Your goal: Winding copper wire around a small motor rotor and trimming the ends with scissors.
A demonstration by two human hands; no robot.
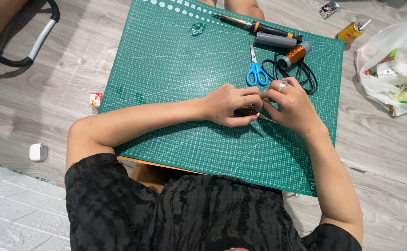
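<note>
Head camera, steep downward view, close

Home craft spot on floor: cutting mat [166,69], soldering iron [259,27], scissors [255,69], wire spool [294,54].

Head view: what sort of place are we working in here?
Probably a home craft or hobby spot set up on the floor: a green cutting mat lies on wood-look flooring, with blue-handled scissors, a soldering iron and a copper wire spool on it.

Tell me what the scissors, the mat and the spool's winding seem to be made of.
Scissors: bright metal blades, glossy blue handles, likely plastic. Mat: matte green sheet with a printed white grid, probably vinyl or rubber. Spool winding: shiny orange-brown strands, apparently copper wire.
</note>
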